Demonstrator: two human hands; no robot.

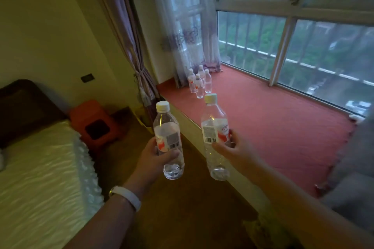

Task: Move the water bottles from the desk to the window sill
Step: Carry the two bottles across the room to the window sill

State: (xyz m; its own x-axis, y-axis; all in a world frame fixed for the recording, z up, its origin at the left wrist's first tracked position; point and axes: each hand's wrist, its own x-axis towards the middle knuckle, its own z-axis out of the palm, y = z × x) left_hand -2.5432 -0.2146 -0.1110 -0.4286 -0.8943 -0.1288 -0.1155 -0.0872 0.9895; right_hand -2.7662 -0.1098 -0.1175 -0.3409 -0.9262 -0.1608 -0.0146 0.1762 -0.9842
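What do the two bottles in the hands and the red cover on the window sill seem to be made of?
The clear capped bottle in the left hand and the one in the right hand look like thin glossy transparent plastic: the floor shows through them and highlights glint. The red window sill cover seems to be matte woven fabric, without shine, possibly fringed at its near edge.

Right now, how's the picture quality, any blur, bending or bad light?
Head view: dim, lit mainly by grey daylight through the window; wide-angle bending tilts its frame and the curtain; the sill bottles look soft; bottles in the left hand and right hand are sharper.
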